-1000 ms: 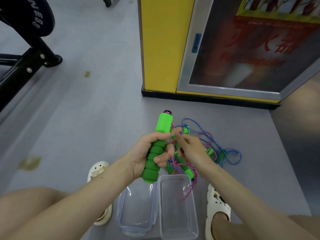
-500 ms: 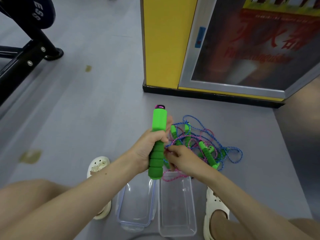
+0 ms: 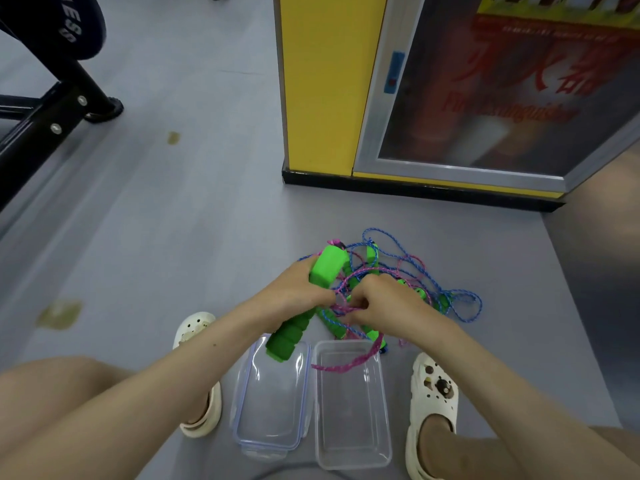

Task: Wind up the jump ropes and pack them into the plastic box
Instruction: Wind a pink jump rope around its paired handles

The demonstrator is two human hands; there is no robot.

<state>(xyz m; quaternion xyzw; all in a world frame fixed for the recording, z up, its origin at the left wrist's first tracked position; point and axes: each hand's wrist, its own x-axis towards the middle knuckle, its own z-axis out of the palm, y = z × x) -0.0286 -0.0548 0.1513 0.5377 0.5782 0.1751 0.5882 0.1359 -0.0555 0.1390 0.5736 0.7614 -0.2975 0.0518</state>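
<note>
Above the plastic box (image 3: 350, 410), the left hand (image 3: 298, 293) is clasping a tilted green foam handle (image 3: 328, 269), the right hand (image 3: 385, 303) pinching pink cord (image 3: 348, 366); other jump ropes (image 3: 372, 255) are lying tangled behind.

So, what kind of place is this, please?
Probably a gym or fitness room: black exercise equipment with a padded part stands on the grey floor, tangled jump ropes are here, and a fire extinguisher cabinet is set beside the yellow wall.
</note>
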